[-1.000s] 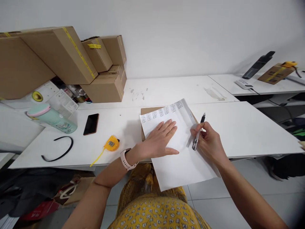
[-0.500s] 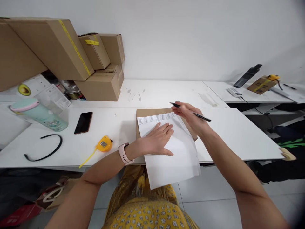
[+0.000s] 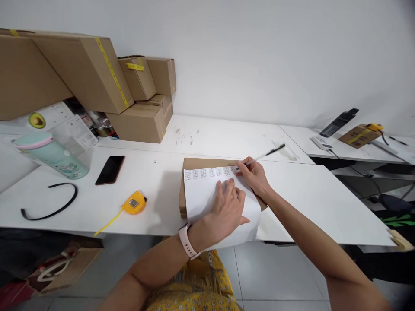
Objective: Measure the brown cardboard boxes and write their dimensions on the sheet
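Observation:
A white sheet of paper [image 3: 204, 194] with a printed table along its top lies on a flat brown cardboard box [image 3: 201, 164] on the white table [image 3: 308, 194]. My left hand [image 3: 225, 209] rests flat on the sheet, fingers stretched out, a pale watch on the wrist. My right hand [image 3: 254, 177] grips a black and silver pen [image 3: 264, 155] in writing hold, its tip touching the printed table near the sheet's top right.
On the table to the left are a yellow tape measure [image 3: 133, 204], a black phone [image 3: 110, 169], a curved black band [image 3: 50, 206] and a mint bottle [image 3: 52, 154]. Stacked cardboard boxes [image 3: 97, 82] fill the back left. A side table [image 3: 356, 140] holds small devices.
My right hand turned the pen from held sideways above the box to writing position on the table rows. My left hand slid lower on the sheet. The paper now hangs less over the edge.

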The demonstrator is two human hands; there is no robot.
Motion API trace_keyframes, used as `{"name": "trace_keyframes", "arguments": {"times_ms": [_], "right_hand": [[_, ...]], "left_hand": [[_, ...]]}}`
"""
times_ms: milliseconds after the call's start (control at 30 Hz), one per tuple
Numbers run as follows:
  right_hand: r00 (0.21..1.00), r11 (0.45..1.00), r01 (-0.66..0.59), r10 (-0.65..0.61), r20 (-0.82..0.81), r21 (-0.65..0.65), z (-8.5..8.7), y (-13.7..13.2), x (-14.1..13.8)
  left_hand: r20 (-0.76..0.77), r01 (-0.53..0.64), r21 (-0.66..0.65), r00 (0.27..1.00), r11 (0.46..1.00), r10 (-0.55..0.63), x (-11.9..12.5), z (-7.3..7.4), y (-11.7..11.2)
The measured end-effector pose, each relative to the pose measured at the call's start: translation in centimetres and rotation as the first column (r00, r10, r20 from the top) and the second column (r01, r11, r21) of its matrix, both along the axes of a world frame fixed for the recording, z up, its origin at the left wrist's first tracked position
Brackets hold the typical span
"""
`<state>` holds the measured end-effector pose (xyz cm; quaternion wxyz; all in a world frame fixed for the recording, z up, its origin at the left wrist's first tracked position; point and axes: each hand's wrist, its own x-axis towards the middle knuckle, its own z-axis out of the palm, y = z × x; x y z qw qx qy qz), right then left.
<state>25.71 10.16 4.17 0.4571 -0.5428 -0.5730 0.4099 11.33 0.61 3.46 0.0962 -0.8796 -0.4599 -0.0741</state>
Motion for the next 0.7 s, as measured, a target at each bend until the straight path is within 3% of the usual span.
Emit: {"name": "trace_keyframes", "arguments": {"times_ms": [233,333,700], "right_hand": [[0.992,0.989,0.058,-0.072,0.102,0.133,-0.8,0.0,0.3],[0.988,0.986,0.103,-0.117,0.103,0.133,-0.8,-0.1,0.4],[0.975,0.984,0.031,-0.068,0.211,0.173,-0.8,-0.1,0.5]], "left_hand": [[0.008,0.023,-0.022,1.000,0.999,-0.023,-0.1,0.1,0.2],[0.019,0.031,-0.066,0.999,0.997,-0.030,0.0,0.3,0.7],[0.018,0.030,-0.058,0.999,0.998,-0.029,0.4,0.6,1.4]]}}
